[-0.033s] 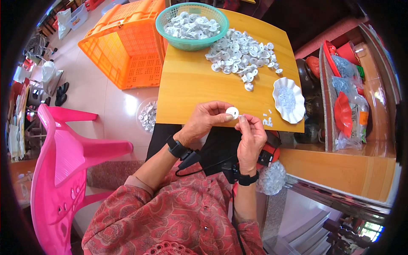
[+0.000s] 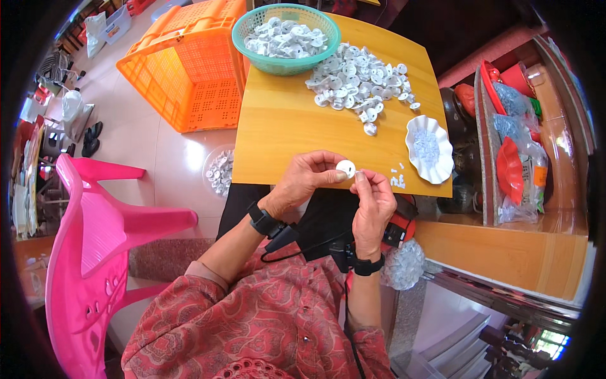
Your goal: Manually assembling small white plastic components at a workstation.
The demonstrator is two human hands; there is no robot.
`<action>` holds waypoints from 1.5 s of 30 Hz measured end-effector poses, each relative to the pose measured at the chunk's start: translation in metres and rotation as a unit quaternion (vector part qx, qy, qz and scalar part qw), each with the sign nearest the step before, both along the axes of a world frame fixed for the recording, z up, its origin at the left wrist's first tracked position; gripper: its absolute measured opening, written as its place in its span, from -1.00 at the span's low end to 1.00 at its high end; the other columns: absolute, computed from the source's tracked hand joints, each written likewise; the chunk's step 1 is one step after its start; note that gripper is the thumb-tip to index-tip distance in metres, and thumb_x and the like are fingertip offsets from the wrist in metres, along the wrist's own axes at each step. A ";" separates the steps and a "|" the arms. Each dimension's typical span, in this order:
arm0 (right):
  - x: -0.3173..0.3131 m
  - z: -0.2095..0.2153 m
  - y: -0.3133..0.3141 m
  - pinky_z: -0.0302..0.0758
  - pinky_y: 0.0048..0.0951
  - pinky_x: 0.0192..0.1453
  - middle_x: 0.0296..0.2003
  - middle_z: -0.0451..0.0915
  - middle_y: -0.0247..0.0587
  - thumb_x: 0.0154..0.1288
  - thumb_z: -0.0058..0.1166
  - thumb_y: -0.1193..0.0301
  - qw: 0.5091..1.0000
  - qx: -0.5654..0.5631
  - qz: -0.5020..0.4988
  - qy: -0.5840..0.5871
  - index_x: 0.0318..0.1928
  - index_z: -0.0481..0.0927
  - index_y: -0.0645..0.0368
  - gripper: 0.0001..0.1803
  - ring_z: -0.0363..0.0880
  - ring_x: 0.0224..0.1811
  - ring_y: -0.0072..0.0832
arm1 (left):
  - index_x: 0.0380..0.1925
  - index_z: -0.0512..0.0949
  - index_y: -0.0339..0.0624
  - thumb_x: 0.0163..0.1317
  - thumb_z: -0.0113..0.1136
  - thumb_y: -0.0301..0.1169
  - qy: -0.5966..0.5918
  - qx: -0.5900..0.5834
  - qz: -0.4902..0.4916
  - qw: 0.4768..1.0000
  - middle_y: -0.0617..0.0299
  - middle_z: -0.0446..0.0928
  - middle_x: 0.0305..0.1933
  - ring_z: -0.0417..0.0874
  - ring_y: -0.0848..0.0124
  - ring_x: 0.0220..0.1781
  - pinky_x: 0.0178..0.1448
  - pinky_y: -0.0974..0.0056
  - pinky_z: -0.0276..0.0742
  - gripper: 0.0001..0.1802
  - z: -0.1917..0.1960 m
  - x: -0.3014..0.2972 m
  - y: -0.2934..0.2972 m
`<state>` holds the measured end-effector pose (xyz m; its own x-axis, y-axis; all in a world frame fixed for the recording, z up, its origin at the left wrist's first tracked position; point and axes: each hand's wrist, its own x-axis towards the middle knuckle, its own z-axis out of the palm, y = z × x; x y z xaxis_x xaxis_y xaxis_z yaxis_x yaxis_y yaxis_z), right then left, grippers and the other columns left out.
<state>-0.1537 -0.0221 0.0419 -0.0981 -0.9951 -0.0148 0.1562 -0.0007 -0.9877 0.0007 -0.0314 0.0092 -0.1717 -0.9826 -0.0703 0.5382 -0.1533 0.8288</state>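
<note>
Head view, looking down. Centre of frame: the left hand (image 2: pixel 307 179) pinches a small white disc (image 2: pixel 345 168) between thumb and fingertips, held just above the near edge of the wooden table (image 2: pixel 284 136). The right hand (image 2: pixel 374 202) sits just beside it, fingers curled, fingertips pressed up against the disc's right side; what it grips there, if anything, is too small to make out. Both wrists wear black bands with a cable running between them. A few tiny white bits (image 2: pixel 398 182) lie on the table just right of the hands. Right of centre: a white scalloped dish (image 2: pixel 429 149) near the table's right edge, holding small pale pieces. Upper centre: a loose pile of white discs (image 2: pixel 360 82) spread on the table, touching a teal basket (image 2: pixel 285 35) at the far edge, itself full of the same discs. Upper left: an orange plastic crate (image 2: pixel 189 69) on the floor beside the table. Below it, left of the table: a clear bag of discs (image 2: pixel 219 172) on the floor. Lower left: a pink plastic chair (image 2: pixel 101 240). Right edge: wooden shelving (image 2: pixel 555 189) with red and bagged items.
</note>
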 end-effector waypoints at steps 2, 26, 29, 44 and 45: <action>0.002 -0.001 0.000 0.47 -0.63 -0.18 -0.35 0.59 -0.35 0.38 0.17 0.50 1.000 -0.013 -0.011 0.025 -0.19 0.56 0.33 -0.88 0.53 -0.35 -0.65 | 0.00 0.59 -0.32 0.22 0.37 -0.48 0.038 -0.002 -0.005 0.999 0.22 0.64 -0.07 0.64 0.48 -0.05 0.07 0.36 0.59 -0.65 -0.003 -0.002 0.001; 0.007 0.011 0.012 0.55 -0.41 -0.30 -0.34 0.53 -0.15 0.29 0.16 0.58 0.920 -0.192 -0.003 0.340 -0.27 0.52 0.29 -0.92 0.59 -0.39 -0.39 | 0.13 0.53 -0.33 0.30 0.26 -0.51 0.106 0.025 -0.049 0.993 0.13 0.64 -0.06 0.67 0.46 -0.20 -0.12 0.38 0.68 -0.61 -0.010 0.002 0.011; 0.007 0.011 0.012 0.55 -0.41 -0.30 -0.34 0.52 -0.15 0.29 0.15 0.60 0.915 -0.205 0.006 0.348 -0.27 0.51 0.30 -0.92 0.59 -0.39 -0.38 | 0.15 0.53 -0.31 0.31 0.27 -0.48 0.108 0.040 -0.057 0.992 0.17 0.64 -0.09 0.64 0.50 -0.27 -0.21 0.42 0.63 -0.59 -0.013 0.004 0.010; 0.010 0.014 0.010 0.52 -0.37 -0.35 -0.34 0.50 -0.14 0.27 0.16 0.61 0.895 -0.240 0.020 0.376 -0.28 0.51 0.30 -0.92 0.56 -0.43 -0.35 | 0.17 0.52 -0.29 0.36 0.24 -0.33 0.098 0.027 -0.076 0.992 0.24 0.63 -0.10 0.63 0.55 -0.29 -0.22 0.46 0.59 -0.56 -0.010 0.009 0.011; 0.009 0.013 0.010 0.52 -0.37 -0.35 -0.34 0.50 -0.14 0.27 0.16 0.61 0.895 -0.240 0.020 0.377 -0.28 0.51 0.30 -0.92 0.56 -0.43 -0.35 | 0.17 0.52 -0.29 0.36 0.24 -0.33 0.098 0.028 -0.076 0.992 0.24 0.63 -0.10 0.63 0.55 -0.29 -0.22 0.46 0.59 -0.56 -0.011 0.009 0.010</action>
